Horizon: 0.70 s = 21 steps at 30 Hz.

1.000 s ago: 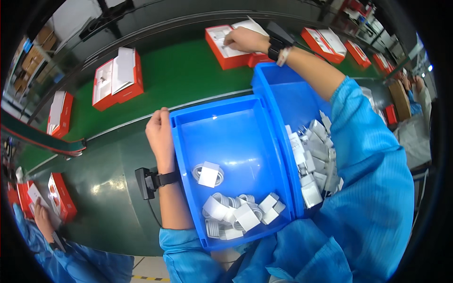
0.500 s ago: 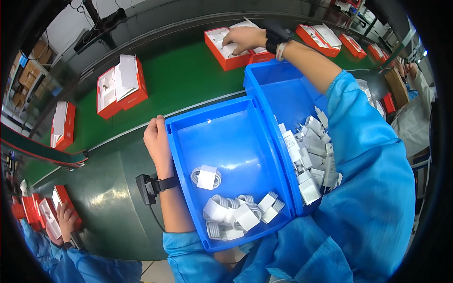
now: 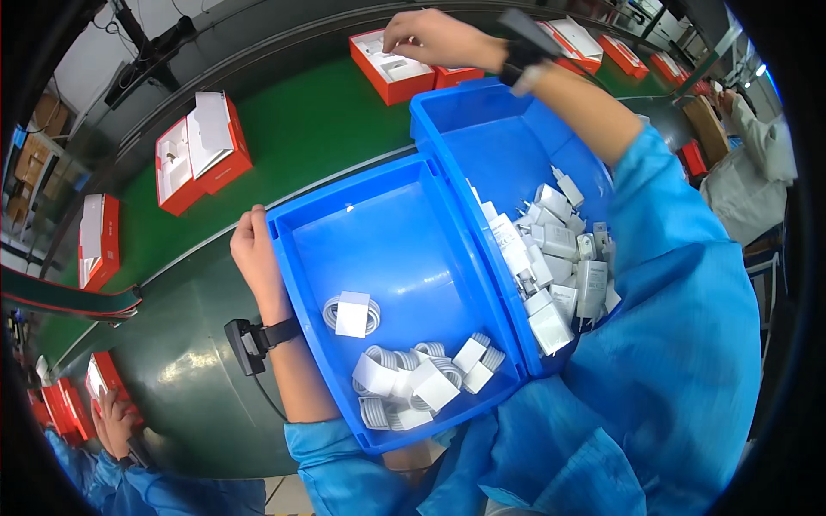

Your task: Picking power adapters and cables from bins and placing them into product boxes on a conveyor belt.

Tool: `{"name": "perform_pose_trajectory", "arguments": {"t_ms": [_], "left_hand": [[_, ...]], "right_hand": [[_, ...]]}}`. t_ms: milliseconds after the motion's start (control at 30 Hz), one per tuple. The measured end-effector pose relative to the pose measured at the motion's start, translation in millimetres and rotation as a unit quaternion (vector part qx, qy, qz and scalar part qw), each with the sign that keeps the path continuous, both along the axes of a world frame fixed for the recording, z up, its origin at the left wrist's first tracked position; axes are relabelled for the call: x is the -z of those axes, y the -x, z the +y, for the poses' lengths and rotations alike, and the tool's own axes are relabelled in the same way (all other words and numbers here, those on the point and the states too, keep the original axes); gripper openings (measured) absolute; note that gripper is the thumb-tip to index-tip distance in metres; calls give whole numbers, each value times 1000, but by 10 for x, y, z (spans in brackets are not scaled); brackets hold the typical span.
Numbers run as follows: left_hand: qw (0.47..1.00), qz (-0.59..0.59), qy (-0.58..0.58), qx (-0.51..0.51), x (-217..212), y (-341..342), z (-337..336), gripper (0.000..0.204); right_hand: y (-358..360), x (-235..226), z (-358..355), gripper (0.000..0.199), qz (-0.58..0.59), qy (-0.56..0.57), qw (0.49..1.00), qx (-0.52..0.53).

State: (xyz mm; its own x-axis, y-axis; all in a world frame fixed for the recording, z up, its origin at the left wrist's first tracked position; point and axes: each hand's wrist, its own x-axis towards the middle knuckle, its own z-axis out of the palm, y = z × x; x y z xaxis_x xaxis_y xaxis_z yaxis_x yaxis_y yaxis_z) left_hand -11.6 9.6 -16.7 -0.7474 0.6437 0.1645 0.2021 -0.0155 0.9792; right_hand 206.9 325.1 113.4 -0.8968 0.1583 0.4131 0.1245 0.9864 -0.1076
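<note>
At the far-left corner of a blue tray (image 3: 288,284), my left hand (image 3: 252,249) is closed with its fingers curled at the rim. My left forearm runs along the tray's side. White coiled cables with paper bands (image 3: 434,384) lie at the tray's near end, one cable (image 3: 352,315) apart from them. My right hand (image 3: 443,39) hovers over an open red box (image 3: 404,89) with a white insert, fingers bent and apart, nothing visible in them. Beneath my right forearm stands a second blue bin (image 3: 490,138) with white charger plugs (image 3: 559,236).
More open red boxes (image 3: 225,191) (image 3: 103,258) stand on the green conveyor belt (image 3: 297,129). Others (image 3: 624,56) sit at the far right. A co-worker's hand (image 3: 114,421) touches a red box at the lower left. A person in pale clothing (image 3: 753,172) is at the right.
My right hand has risen slightly from inside the red box. The whole view has shifted, with the trays and boxes now further left in it. My left hand stays at the tray's corner.
</note>
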Motion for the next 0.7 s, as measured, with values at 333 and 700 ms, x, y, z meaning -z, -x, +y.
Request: {"name": "perform_pose_trajectory", "arguments": {"t_ms": [333, 700], "left_hand": [[1000, 3, 11, 26, -88, -13, 36, 39], [999, 9, -5, 32, -46, -30, 18, 38]], "right_hand": [[-1649, -142, -1314, 58, -592, 151, 787, 89], [-1625, 116, -1051, 42, -348, 216, 901, 142]]}}
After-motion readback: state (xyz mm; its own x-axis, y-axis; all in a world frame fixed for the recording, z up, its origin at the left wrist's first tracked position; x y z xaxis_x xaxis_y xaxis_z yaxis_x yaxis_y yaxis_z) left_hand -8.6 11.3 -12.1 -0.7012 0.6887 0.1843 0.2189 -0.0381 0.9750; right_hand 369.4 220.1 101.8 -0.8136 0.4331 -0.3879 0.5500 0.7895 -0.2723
